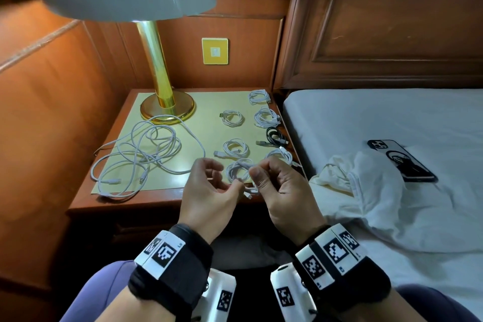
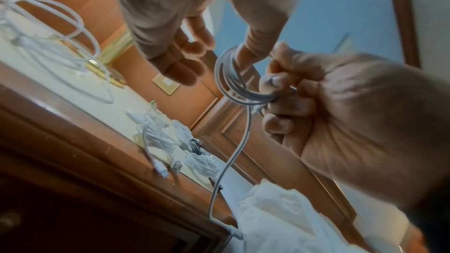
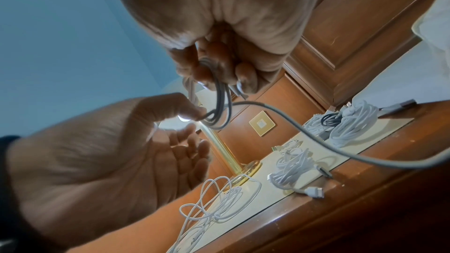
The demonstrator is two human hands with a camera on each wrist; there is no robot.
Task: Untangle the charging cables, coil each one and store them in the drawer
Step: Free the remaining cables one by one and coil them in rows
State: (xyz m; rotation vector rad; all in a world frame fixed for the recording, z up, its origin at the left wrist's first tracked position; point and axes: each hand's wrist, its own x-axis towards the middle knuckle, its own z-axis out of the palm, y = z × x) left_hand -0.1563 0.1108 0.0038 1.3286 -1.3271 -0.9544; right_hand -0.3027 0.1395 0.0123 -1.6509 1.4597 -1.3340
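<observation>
Between my hands, over the front edge of the nightstand (image 1: 125, 204), I hold a small coil of white charging cable (image 1: 238, 170) (image 2: 231, 86) (image 3: 218, 109). My right hand (image 1: 261, 178) (image 2: 280, 93) (image 3: 219, 76) grips one side of the coil in curled fingers. My left hand (image 1: 222, 178) (image 2: 209, 59) (image 3: 192, 128) has its thumb tip inside the loop, its fingers relaxed and off the cable. The cable's free tail (image 2: 239, 145) hangs down to a plug. A loose tangle of white cables (image 1: 146, 150) lies on the left of the nightstand.
Several coiled white cables (image 1: 235, 148) and one black coil (image 1: 274, 136) lie on the yellow mat (image 1: 209, 102). A brass lamp (image 1: 156, 70) stands at the back left. The bed (image 1: 392, 117) at the right carries a phone (image 1: 402, 161) and a crumpled white cloth (image 1: 366, 191). The drawer front (image 1: 146, 227) lies in shadow.
</observation>
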